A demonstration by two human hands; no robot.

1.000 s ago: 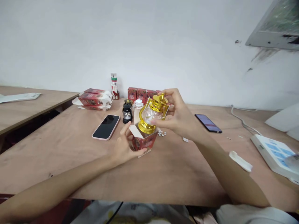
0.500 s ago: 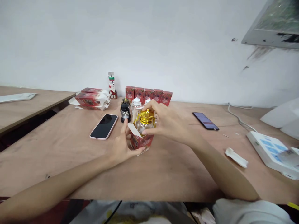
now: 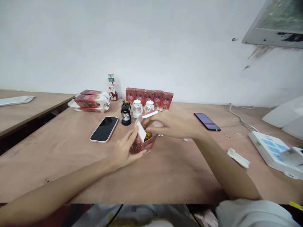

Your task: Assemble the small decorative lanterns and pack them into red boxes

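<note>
A small red carton (image 3: 145, 144) stands on the wooden table (image 3: 165, 176) with its white flaps up. A gold toy lantern (image 3: 148, 136) sits down inside it, only a glint showing. My left hand (image 3: 124, 150) wraps around the carton's near left side, thumb against a white side flap. My right hand (image 3: 172, 124) lies over the carton's top from the right, fingers pressing the lid flap.
Behind stand a black lantern (image 3: 125, 113), two white lanterns (image 3: 137, 107), a row of red cartons (image 3: 149, 98), a stack of flat cartons (image 3: 91, 100) and a bottle (image 3: 111, 88). A pink-cased phone (image 3: 104, 128) lies left, a dark phone (image 3: 207, 121) right, a white device (image 3: 274, 151) far right.
My right hand lowered the gold lantern from above the carton down into it, then moved onto the lid flap. My left hand kept hold of the carton.
</note>
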